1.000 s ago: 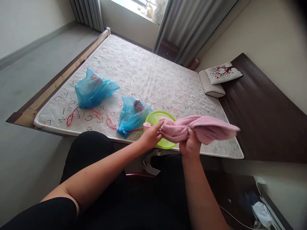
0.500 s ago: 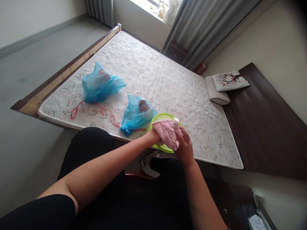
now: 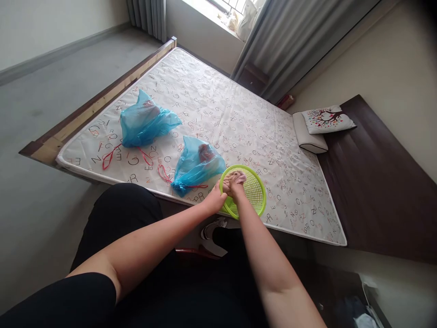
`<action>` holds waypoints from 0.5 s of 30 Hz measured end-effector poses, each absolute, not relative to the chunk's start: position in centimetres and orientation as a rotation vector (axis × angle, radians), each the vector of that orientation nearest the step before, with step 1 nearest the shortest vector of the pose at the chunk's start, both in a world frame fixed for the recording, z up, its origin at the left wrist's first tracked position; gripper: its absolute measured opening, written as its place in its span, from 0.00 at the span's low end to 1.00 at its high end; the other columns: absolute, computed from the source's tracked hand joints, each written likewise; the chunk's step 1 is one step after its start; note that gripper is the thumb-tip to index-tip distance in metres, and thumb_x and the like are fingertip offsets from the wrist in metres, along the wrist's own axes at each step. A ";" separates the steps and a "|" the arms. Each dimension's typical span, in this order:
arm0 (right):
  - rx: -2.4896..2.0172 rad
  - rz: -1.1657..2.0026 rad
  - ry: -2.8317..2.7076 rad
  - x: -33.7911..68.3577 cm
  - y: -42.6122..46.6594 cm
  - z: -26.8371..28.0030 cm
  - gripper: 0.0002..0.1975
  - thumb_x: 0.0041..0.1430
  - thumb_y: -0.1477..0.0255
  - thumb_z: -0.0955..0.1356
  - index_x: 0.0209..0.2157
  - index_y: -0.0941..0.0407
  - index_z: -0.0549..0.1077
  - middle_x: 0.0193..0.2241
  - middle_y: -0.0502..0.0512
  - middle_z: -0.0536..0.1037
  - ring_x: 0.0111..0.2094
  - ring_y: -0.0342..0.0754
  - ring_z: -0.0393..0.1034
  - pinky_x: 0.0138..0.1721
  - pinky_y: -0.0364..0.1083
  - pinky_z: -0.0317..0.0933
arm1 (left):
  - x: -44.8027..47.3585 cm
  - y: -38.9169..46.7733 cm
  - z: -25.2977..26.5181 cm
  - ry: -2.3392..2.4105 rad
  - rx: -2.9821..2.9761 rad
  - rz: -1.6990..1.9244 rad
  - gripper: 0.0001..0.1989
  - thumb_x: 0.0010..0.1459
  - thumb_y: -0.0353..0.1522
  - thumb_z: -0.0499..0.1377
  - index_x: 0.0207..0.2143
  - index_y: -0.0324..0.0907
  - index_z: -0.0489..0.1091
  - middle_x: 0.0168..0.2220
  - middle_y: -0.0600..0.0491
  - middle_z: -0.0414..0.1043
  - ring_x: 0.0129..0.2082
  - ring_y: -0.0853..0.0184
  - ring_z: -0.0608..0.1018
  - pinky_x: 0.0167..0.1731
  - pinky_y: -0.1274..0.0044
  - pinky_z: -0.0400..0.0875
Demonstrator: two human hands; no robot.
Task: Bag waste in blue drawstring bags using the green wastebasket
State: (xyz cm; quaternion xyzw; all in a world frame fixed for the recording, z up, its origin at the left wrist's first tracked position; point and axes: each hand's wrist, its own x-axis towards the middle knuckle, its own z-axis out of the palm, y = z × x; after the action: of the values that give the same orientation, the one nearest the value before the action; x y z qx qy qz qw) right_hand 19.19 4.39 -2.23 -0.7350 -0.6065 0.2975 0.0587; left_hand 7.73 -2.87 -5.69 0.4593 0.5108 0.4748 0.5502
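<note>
My left hand grips the near left rim of a lime-green plastic mesh basket, fingers wrapped over its edge. My right hand reaches down inside the basket against its left wall. It presses on a pink cloth, bunched around the fingers, which are partly hidden by the cloth and the wrist. The basket stands at the near edge of the mattress. Just left of it lies a knotted blue plastic bag with a reddish item inside.
Another blue plastic bag with red drawstrings lies farther left on the mattress. A wooden bed frame edges the left side. Pillows rest by the dark headboard at right. Grey curtains hang by the window.
My left hand has left the pink cloth and taken hold of the basket's rim. My right hand has moved left and down into the basket with the cloth.
</note>
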 end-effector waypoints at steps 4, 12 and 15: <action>-2.109 1.198 -2.144 18.6 3.2 -2.7 0.16 0.66 0.61 0.69 0.45 0.58 0.79 0.29 0.59 0.80 0.28 0.53 0.76 0.29 0.47 0.71 | 7.1 -3.2 -5.4 1.367 0.970 1.203 0.34 0.63 0.30 0.55 0.72 0.34 0.59 0.73 0.34 0.62 0.74 0.50 0.64 0.76 0.57 0.53; -2.020 0.508 -2.545 24.1 1.4 0.8 0.20 0.72 0.67 0.66 0.61 0.53 0.77 0.60 0.72 0.76 0.62 0.68 0.70 0.61 0.64 0.66 | 6.4 -2.4 -3.3 1.255 1.093 1.257 0.23 0.57 0.25 0.53 0.55 0.37 0.73 0.56 0.40 0.78 0.59 0.53 0.78 0.67 0.61 0.68; -1.822 0.310 -2.722 24.3 1.5 0.2 0.24 0.76 0.70 0.59 0.68 0.50 0.71 0.70 0.70 0.67 0.70 0.66 0.61 0.67 0.64 0.60 | 6.3 -2.9 -2.7 1.220 1.200 1.193 0.21 0.58 0.27 0.54 0.54 0.39 0.73 0.56 0.41 0.79 0.58 0.52 0.78 0.65 0.61 0.69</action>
State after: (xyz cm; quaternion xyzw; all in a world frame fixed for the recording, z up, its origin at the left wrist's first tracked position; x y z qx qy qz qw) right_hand 24.34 1.54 0.16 -0.5521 -0.8251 0.0938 -0.0742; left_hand 6.26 -2.90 -2.71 0.4969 0.5054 0.4940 0.5036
